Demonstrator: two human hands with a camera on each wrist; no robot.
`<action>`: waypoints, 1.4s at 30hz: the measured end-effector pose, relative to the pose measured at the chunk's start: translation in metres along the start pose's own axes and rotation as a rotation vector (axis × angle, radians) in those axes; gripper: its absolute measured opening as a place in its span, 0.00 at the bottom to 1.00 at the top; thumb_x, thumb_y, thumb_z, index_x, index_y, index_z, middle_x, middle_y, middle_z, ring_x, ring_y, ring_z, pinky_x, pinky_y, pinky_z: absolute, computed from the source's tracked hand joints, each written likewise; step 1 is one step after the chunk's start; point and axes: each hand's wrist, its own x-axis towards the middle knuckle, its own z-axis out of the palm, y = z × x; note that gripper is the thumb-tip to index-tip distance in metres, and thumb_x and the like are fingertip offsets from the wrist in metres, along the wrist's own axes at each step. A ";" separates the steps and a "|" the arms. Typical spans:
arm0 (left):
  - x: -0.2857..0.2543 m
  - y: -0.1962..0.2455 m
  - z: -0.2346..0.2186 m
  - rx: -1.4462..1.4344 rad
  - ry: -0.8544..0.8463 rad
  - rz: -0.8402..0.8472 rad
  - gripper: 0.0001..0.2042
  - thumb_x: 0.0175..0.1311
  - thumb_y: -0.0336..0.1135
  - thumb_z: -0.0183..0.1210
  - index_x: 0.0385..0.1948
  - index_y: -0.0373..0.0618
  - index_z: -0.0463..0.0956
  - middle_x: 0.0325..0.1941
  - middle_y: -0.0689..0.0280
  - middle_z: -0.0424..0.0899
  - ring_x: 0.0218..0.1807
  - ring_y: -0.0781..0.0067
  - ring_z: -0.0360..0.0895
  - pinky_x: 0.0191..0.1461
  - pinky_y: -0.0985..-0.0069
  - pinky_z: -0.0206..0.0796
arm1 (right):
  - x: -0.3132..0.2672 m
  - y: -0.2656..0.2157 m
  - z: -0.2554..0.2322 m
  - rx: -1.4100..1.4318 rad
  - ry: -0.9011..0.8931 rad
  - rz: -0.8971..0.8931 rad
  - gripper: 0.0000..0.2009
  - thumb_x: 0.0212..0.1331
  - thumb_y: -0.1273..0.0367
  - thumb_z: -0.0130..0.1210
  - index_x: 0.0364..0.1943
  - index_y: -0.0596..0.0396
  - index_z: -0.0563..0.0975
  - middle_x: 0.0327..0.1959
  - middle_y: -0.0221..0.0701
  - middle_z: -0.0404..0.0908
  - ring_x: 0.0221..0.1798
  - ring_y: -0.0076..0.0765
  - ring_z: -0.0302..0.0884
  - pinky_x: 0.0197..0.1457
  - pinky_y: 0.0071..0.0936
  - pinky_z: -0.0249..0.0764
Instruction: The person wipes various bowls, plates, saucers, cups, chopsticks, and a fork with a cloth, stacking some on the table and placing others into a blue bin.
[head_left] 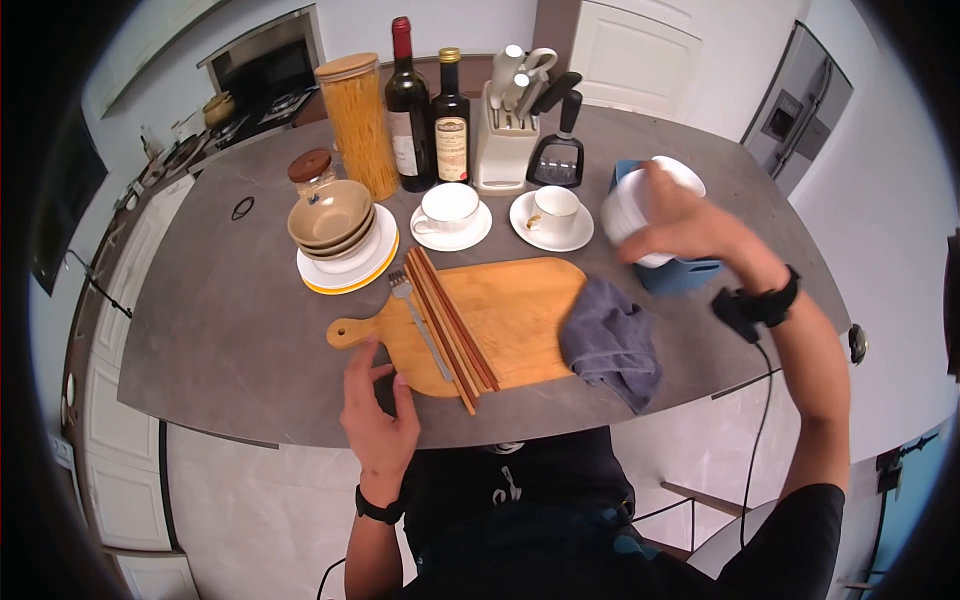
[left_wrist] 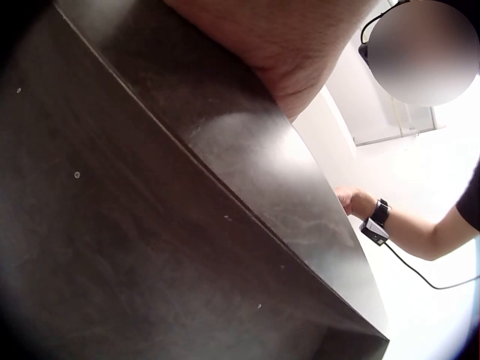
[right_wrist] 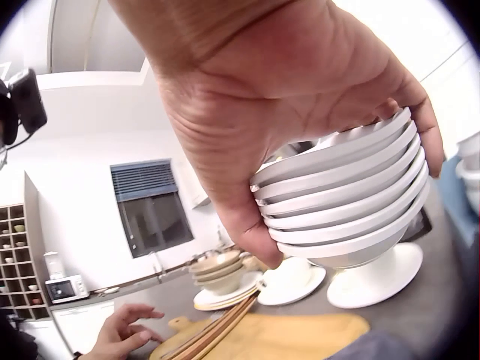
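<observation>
My right hand [head_left: 685, 220] grips a stack of several white bowls [right_wrist: 341, 199], thumb at the near side and fingers over the far rim. In the head view the stack overlaps a blue basket [head_left: 665, 278], with another white bowl [head_left: 682, 172] showing behind my hand. My left hand [head_left: 380, 415] is at the table's front edge, fingers loosely bent and holding nothing, fingertips near the handle of a wooden cutting board [head_left: 540, 320]. Across that board lie a fork [head_left: 420, 322] and several wooden chopsticks [head_left: 455, 335]. A grey cloth [head_left: 612, 345] is bunched over its right end.
Brown bowls [head_left: 330, 215] sit stacked on plates at the left. Two white cups [head_left: 449, 208] stand on saucers mid-table. Behind them are a pasta jar [head_left: 360, 125], two bottles [head_left: 408, 120] and a knife block [head_left: 503, 145]. A cable [head_left: 768, 430] hangs from my right wrist.
</observation>
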 end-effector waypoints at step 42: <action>0.012 0.089 0.007 -1.407 -0.660 -0.570 0.33 0.75 0.57 0.51 0.71 0.40 0.60 0.61 0.53 0.79 0.53 0.56 0.84 0.45 0.69 0.81 | -0.060 -0.056 0.071 0.966 -0.307 -0.217 0.10 0.65 0.68 0.65 0.41 0.65 0.84 0.28 0.28 0.85 0.23 0.14 0.77 0.24 0.18 0.74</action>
